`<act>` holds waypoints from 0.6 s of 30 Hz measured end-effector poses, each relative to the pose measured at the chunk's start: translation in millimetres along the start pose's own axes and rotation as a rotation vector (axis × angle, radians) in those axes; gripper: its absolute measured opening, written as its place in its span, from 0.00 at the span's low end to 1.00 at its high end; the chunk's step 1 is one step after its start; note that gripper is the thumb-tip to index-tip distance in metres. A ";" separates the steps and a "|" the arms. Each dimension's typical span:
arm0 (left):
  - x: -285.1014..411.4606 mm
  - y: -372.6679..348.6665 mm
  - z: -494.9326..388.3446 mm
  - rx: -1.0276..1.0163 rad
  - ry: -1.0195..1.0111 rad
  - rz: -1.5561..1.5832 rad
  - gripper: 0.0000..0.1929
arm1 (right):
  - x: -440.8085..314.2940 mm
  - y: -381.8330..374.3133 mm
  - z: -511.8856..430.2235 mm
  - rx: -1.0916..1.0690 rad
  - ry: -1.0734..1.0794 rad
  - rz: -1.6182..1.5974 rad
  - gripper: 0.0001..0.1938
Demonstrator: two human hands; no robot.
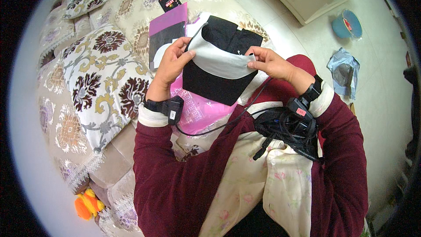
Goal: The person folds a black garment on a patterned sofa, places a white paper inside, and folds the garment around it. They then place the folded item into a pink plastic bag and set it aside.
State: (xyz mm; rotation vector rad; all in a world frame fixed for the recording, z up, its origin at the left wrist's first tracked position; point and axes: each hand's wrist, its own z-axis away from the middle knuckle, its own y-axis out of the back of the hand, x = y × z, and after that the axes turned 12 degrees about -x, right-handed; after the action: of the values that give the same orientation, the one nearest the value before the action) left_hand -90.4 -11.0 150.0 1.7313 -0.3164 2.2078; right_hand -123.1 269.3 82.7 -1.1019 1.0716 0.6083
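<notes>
A black fabric item with a pale grey lining (218, 61) hangs between my two hands, its upper edge folded over so the lining shows. My left hand (179, 56) pinches the lining's left end between thumb and fingers. The right end is gripped the same way by my right hand (268, 61). A zip or seam runs down the black part behind. Beneath the fabric lies a pink printed plastic bag (197, 108). A purple and black flat package (167, 31) rests just beyond my left hand. Black devices with a cable are strapped on both wrists.
A phone (169, 1) lies on the patterned sofa cover (128, 5). A floral cushion (105, 82) is at the left, an orange and yellow soft object (88, 204) below it. On the tiled floor at right are a blue bin (340, 28) and a crumpled plastic bag (343, 72), near a cabinet (304, 0).
</notes>
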 end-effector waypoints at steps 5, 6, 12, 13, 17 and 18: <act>14.2 9.6 -5.9 -0.168 0.158 -0.286 0.15 | 5.4 -1.9 -0.2 0.040 0.030 0.002 0.08; 15.5 12.1 -8.0 -0.176 0.192 -0.235 0.14 | 5.7 -1.4 0.0 0.041 0.024 0.011 0.08; 17.7 8.0 -22.2 -0.156 0.235 -0.059 0.15 | 8.0 1.5 0.7 0.046 0.034 -0.002 0.09; 14.6 0.1 -25.4 -0.096 0.169 -0.022 0.16 | 8.2 1.5 0.8 0.041 0.045 -0.017 0.09; 17.6 -7.5 -31.2 -0.094 0.058 -0.003 0.18 | 6.5 -0.8 2.0 0.111 0.001 -0.043 0.10; 18.5 -7.2 -32.8 -0.113 0.097 -0.003 0.17 | 5.7 -1.6 2.3 0.130 0.004 -0.059 0.11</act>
State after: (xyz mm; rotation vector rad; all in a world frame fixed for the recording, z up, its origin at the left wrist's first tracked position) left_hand -121.2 9.6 159.9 1.5595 -0.4062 2.2174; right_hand -118.6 270.3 78.3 -1.0182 1.0635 0.4827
